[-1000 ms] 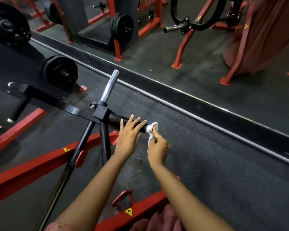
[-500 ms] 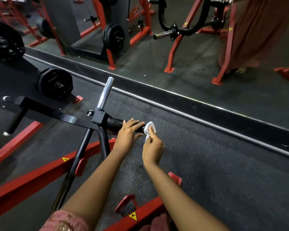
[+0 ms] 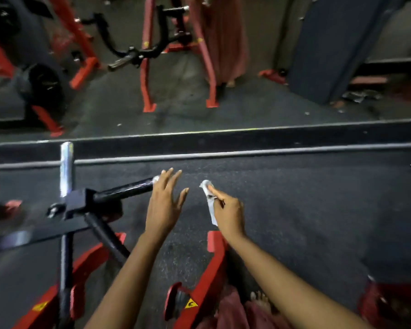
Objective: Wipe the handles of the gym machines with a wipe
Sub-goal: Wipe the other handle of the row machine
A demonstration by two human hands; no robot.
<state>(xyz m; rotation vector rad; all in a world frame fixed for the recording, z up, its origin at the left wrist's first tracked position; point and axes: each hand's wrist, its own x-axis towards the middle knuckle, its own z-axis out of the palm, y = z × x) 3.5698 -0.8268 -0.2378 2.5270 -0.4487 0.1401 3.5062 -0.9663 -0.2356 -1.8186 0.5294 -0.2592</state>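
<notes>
Hands lie rightward of the black cylindrical handle bar (image 3: 126, 189), which runs left-right: the left hand (image 3: 163, 205), fingers spread and empty, borders its free tip, while the right hand (image 3: 228, 212) pinches the crumpled white wipe (image 3: 208, 188) farther right, apart.

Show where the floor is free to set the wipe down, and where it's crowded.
Free: the floor right of the right hand, between the black strip beyond and the red frame nearer. A narrow gap separates the left hand from the wipe. Crowded: left, around the black handle.
</notes>
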